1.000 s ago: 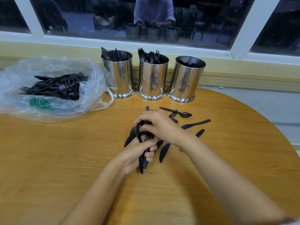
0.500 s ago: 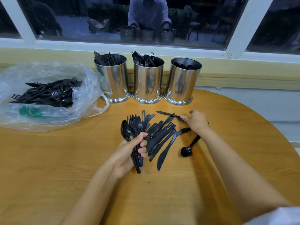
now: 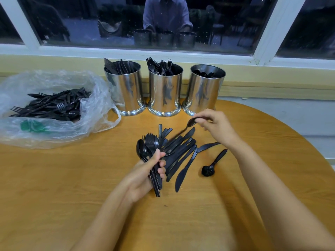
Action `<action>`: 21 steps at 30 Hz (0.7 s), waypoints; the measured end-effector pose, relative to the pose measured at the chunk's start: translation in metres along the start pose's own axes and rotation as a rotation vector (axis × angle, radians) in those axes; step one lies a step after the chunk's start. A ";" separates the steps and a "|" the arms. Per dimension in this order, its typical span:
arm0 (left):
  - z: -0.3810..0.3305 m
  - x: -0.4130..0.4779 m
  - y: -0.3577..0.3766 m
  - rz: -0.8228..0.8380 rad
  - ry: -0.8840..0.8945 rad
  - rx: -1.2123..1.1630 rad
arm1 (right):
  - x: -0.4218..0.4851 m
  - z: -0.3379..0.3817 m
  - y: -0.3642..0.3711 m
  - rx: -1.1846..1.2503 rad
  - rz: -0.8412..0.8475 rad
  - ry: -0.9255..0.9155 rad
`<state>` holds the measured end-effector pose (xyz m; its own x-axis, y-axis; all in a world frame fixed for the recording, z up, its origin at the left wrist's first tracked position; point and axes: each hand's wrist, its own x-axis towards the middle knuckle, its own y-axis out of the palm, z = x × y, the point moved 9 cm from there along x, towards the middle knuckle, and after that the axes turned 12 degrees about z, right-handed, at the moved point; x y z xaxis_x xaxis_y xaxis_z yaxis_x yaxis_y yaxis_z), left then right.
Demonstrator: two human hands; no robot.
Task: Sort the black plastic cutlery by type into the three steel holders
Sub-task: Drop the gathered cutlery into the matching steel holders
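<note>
left hand (image 3: 145, 175) grips black plastic cutlery bundle (image 3: 154, 160) | right hand (image 3: 215, 125) pinches glossy spoon (image 3: 190, 124) | polished steel cylinders (image 3: 165, 91)

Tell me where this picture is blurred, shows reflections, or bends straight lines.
Head view: the spoon pinched by the right hand is smeared by motion, while the cutlery bundle in the left hand is sharp; the dark window mirrors the person and the steel holders; the wide lens bows the window sill.

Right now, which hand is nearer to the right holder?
Right. The right hand is just in front of the right holder, pinching a spoon; the left hand is farther back, nearer the person, gripping a cutlery bundle.
</note>
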<state>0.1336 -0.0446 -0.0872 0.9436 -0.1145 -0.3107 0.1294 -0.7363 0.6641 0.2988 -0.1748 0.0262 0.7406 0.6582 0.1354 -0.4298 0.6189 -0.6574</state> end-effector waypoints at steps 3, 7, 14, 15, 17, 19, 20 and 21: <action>0.005 0.000 0.005 0.028 -0.024 0.025 | -0.009 0.051 0.026 -0.130 0.222 -0.179; 0.009 -0.002 0.017 0.058 -0.014 0.089 | -0.009 0.076 0.058 -0.273 0.325 -0.297; 0.015 -0.010 0.022 0.085 -0.061 0.188 | -0.015 0.088 0.091 -0.151 0.262 -0.352; 0.013 -0.009 0.020 0.066 -0.047 0.180 | -0.017 0.086 0.086 -0.111 0.223 -0.349; 0.007 -0.009 0.011 0.011 -0.007 0.162 | -0.024 0.077 0.068 -0.048 0.130 -0.322; 0.001 -0.009 0.002 -0.031 0.027 0.133 | -0.032 0.054 0.045 -0.034 0.072 -0.227; -0.001 -0.010 -0.002 -0.043 0.040 0.120 | -0.038 0.037 0.036 -0.054 0.073 -0.159; -0.003 -0.010 -0.004 -0.052 0.051 0.110 | -0.044 0.019 0.029 -0.084 0.090 -0.086</action>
<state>0.1244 -0.0378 -0.0847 0.9511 -0.0428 -0.3059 0.1465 -0.8095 0.5686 0.2441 -0.1775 0.0159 0.6521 0.7462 0.1338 -0.4452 0.5198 -0.7292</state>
